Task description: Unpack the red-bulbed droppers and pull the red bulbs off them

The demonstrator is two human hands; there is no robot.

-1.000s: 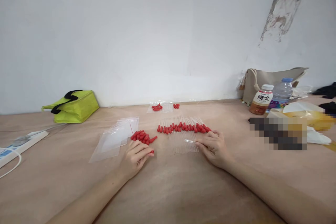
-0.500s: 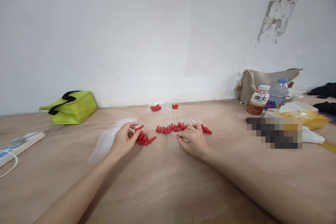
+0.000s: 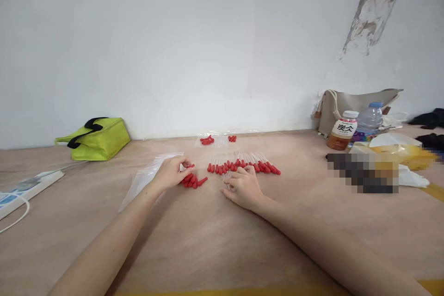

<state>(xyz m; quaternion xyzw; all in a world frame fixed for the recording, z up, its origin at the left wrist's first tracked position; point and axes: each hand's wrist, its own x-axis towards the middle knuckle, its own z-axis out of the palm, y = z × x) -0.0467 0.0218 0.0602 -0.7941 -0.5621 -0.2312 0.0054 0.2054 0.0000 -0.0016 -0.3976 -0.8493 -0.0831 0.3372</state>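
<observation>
My left hand is closed in a pinch on a red rubber bulb, over a small pile of red rubber bulbs. To the right, my right hand lies over some loose clear tubes, its thumb and fingertips a little apart. The hand hides most of these tubes. Just beyond it runs a row of droppers, thin clear tubes with red bulbs toward me. Under and beside my left wrist lie clear plastic bags.
By the wall, a clear bag carries more red bulbs. A lime-green bag and a white power strip are at the left. Drink bottles, a beige bag and yellow-and-clear plastic packaging crowd the right side.
My right hand has drawn back left and nearer from the dropper row, uncovering more red bulbs. My left hand has shifted slightly right with its red bulb. The view has tilted slightly.
</observation>
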